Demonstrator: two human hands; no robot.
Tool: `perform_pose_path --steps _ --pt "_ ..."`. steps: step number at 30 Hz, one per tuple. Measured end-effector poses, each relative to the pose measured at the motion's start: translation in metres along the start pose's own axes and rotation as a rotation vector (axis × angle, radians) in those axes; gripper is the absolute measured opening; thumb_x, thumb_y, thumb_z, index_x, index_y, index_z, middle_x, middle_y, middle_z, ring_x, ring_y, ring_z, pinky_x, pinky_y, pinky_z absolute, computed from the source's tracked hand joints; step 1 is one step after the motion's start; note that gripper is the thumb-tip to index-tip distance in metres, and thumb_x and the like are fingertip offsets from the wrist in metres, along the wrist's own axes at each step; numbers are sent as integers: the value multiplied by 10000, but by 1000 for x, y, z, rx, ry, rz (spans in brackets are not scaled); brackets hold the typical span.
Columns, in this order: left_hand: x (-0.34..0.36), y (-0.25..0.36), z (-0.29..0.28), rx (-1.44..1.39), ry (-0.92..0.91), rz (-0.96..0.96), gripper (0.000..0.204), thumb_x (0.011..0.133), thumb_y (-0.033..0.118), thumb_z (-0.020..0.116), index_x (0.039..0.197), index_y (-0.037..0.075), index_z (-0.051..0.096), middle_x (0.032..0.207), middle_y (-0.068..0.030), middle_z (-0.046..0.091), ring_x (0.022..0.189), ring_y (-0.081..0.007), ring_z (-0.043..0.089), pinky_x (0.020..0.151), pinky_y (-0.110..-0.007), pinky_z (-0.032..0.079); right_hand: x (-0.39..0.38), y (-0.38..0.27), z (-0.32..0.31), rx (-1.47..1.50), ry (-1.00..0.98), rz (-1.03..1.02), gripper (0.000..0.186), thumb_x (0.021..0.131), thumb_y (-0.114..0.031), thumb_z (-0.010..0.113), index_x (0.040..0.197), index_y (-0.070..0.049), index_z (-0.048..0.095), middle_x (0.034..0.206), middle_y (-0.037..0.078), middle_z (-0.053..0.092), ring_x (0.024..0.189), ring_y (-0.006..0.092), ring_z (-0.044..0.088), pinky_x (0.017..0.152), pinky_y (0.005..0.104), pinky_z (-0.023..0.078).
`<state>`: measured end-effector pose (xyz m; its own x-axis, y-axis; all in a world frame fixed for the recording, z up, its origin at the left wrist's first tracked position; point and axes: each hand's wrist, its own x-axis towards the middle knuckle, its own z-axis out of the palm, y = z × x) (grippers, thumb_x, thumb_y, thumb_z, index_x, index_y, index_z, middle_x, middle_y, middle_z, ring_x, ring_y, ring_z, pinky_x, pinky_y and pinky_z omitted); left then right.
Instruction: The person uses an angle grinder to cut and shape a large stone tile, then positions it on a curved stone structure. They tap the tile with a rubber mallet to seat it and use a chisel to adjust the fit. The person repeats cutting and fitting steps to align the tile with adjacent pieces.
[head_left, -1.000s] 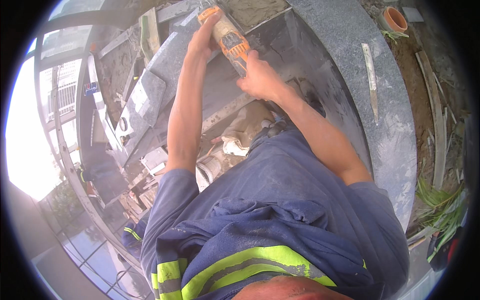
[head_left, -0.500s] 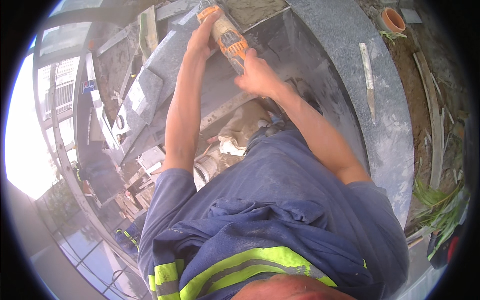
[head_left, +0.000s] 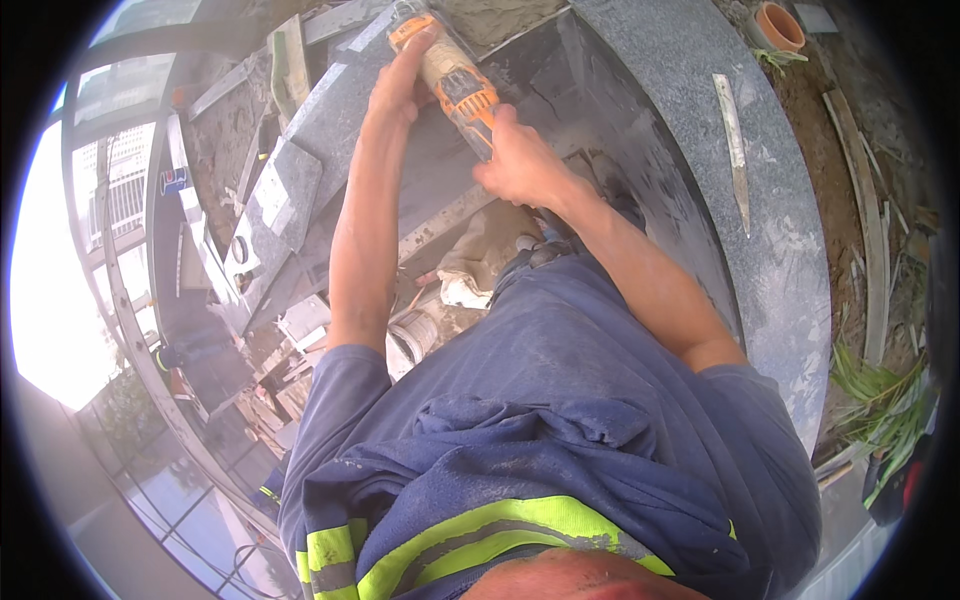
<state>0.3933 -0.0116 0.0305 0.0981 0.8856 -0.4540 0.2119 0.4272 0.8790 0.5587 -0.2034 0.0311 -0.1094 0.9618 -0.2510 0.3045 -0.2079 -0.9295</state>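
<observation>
An orange-and-grey angle grinder (head_left: pixel 445 72), dusty and with a pale wrap around its middle, lies across the top centre, its front end pointing up and left. My left hand (head_left: pixel 402 85) grips it near the front, thumb along the orange collar. Around the rear handle my right hand (head_left: pixel 527 158) is closed. The disc end is partly cut off by the upper picture edge, so I cannot tell what it touches. Below the tool is a dark grey stone recess (head_left: pixel 540 70), with a curved grey stone slab (head_left: pixel 690 85) on its right.
A pointed pale strip (head_left: pixel 733 150) lies on the slab. Beyond it are soil, a terracotta pot (head_left: pixel 778 28) and long planks (head_left: pixel 862 200). At left, stone offcuts (head_left: pixel 290 190) lie near scrap wood (head_left: pixel 265 415). A pale bucket (head_left: pixel 412 335) and a dusty sack (head_left: pixel 470 280) are close to my body.
The grinder and both hands have shifted very slightly left and down in the picture. Both hands keep their hold.
</observation>
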Motion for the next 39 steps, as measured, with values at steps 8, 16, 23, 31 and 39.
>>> perform_pose_path --steps 8,16,23,31,39 --pt "17 2 -5 -7 -17 -10 869 936 566 836 1515 -43 615 1354 -175 738 1191 -292 751 1029 -458 606 11 -9 -4 22 -57 63 627 914 -66 703 1392 182 382 919 288 741 682 345 770 597 445 610" --pt "-22 0 8 22 -9 -33 893 932 566 839 1507 -78 611 1376 -188 729 1198 -287 749 1025 -460 609 -17 7 3 -56 32 -24 636 922 -77 711 1393 187 376 955 300 741 751 348 782 626 450 609" --pt "5 -3 1 7 6 7 888 922 581 843 1522 -34 620 1378 -184 729 1212 -285 743 1014 -457 611 6 -2 -4 44 -37 48 625 910 -65 709 1382 184 381 917 265 736 656 321 753 567 443 595" --pt "-8 -8 2 22 -14 -15 902 926 589 838 1510 -62 617 1351 -176 738 1205 -280 743 1021 -458 601 -16 0 -1 5 -26 48 635 920 -83 699 1397 180 373 906 255 735 637 315 744 572 442 588" --pt "-17 -17 7 -38 -33 24 866 962 586 779 1541 -30 595 1374 -171 719 1197 -268 728 1013 -481 593 -25 1 -2 16 -39 34 591 926 -78 685 1364 167 373 911 267 732 675 329 764 586 453 596"
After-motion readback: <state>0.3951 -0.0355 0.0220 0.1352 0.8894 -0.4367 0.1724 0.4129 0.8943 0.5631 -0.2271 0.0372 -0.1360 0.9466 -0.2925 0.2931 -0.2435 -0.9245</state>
